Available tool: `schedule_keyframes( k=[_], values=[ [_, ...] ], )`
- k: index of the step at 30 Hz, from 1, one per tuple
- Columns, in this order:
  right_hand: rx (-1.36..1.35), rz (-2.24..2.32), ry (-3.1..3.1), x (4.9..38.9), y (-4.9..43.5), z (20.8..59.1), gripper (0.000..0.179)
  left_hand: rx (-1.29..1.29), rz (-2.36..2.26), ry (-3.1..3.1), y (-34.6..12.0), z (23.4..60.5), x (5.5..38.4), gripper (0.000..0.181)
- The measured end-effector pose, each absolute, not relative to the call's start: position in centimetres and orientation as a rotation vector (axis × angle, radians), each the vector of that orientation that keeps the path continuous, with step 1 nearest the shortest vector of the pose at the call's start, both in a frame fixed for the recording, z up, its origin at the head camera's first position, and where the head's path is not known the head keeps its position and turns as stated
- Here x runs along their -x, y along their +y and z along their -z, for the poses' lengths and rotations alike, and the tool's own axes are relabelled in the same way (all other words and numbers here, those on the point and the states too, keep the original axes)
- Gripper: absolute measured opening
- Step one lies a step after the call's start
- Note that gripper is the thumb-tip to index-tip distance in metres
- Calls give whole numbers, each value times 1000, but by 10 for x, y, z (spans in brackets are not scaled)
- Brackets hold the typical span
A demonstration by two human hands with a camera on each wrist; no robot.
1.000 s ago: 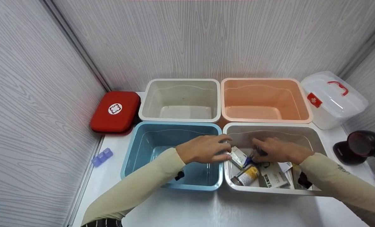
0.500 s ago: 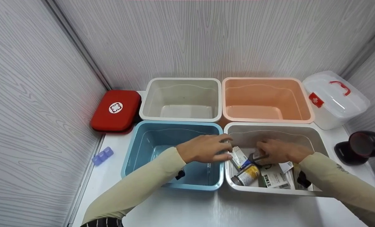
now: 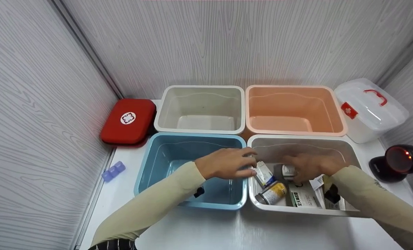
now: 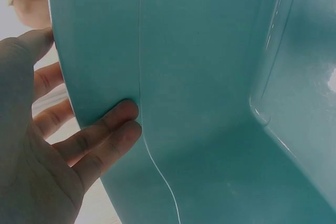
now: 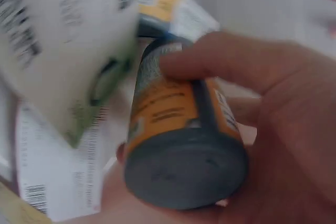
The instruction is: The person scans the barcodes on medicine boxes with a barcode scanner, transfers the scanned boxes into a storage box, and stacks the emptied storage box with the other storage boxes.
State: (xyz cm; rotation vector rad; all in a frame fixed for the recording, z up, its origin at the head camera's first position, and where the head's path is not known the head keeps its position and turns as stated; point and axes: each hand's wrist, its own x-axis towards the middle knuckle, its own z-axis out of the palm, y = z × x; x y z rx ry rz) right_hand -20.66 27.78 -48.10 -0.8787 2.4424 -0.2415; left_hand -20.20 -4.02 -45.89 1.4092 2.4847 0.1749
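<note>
My right hand (image 3: 307, 166) reaches into the front right grey bin (image 3: 307, 140) and grips a dark medicine bottle (image 5: 173, 124) with an orange label. In the right wrist view its thumb lies on the bottle's side, and a fingertip shows on the far side. Around it lie a second bottle (image 3: 273, 193) with a yellow label, a white and blue box (image 3: 263, 174) and a white and green box (image 3: 302, 195). My left hand (image 3: 226, 162) rests across the rims where the blue bin (image 3: 189, 137) meets the grey one. Two of its fingertips touch the blue inner wall.
Behind stand a beige bin (image 3: 203, 131) and an orange bin (image 3: 296, 132). A red first-aid case (image 3: 125, 121) and a purple pill box (image 3: 113, 171) lie at left. At right are a clear first-aid box (image 3: 371, 107) and a black scanner-like device (image 3: 404, 159), showing red lights.
My right hand has shifted slightly right, and the bottle in it has turned so its pale label shows. Red lights have come on in the black device. The left hand stays put.
</note>
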Motion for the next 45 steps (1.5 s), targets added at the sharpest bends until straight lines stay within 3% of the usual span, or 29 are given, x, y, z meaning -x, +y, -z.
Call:
schedule_keyframes(
  k=[3,8,12,26,33,45],
  values=[
    [953,451,2442,208,285,467,89,-1431,-173,2494,-41,459,202,50],
    [805,898,2351,206,301,444,73,-1454,-175,2502,-43,457,202,48],
    [767,1076,2393,205,310,434,72,-1449,-180,2502,-42,459,202,47],
    [665,1220,2753,197,342,414,87,-1449,-175,2512,-41,459,203,49],
    [588,1250,2804,193,354,413,67,-1437,-171,2494,-39,456,205,49],
    [457,1423,2948,185,387,418,59,-1406,-172,2477,-38,460,204,51]
  ],
)
